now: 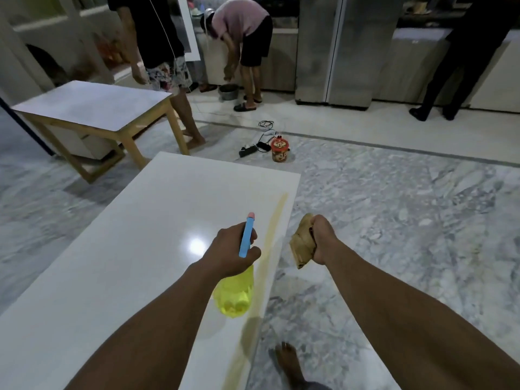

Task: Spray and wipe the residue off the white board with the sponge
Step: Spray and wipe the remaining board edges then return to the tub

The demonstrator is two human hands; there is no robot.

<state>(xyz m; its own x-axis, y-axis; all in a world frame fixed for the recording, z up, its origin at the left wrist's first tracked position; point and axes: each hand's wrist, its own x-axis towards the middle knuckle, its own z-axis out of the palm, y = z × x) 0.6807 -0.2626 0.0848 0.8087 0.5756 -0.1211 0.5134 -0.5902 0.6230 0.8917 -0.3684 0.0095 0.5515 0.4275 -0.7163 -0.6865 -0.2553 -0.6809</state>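
The white board [135, 243] lies flat and glossy in front of me, running from bottom left to the middle. A long yellowish streak of residue [277, 212] runs along its right edge. My left hand [233, 251] grips a spray bottle [235, 294] with a yellow body and a blue head with a pink nozzle tip, held over the board beside the streak. My right hand [323, 240] is closed on a tan sponge [302, 246], held above the floor just off the board's right edge.
A small wooden table [92, 108] stands at the left rear. A power strip with cables [253, 147] and an orange-lidded jar [280, 150] sit on the marble floor beyond the board. Three people stand at the back near the kitchen units. My bare foot [289, 364] is beside the board.
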